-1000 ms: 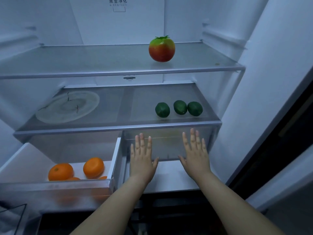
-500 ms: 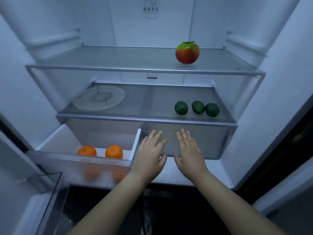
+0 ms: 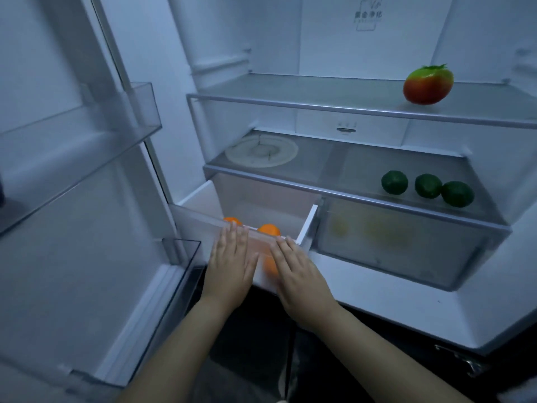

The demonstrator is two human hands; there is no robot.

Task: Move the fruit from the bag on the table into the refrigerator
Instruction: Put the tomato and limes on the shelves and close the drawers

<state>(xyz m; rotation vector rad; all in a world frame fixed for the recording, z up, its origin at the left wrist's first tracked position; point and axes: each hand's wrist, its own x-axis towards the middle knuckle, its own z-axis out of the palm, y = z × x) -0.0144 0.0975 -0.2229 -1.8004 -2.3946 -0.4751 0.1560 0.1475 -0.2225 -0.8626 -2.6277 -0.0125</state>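
Nearest, left hand (image 3: pixel 231 266) and right hand (image 3: pixel 302 274) flat, fingers straight, holding nothing, pressed against the front of a half-open drawer (image 3: pixel 203 218). Inside, oranges (image 3: pixel 268 229): probably firm, round, prone to rolling, best cupped whole. Beyond, limes (image 3: pixel 427 186) on a shelf (image 3: pixel 334 170).

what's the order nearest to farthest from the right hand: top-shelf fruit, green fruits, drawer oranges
1. oranges: in the open left drawer, just beyond the right hand.
2. green fruits: middle shelf, right side.
3. red-green fruit: top shelf, right side.
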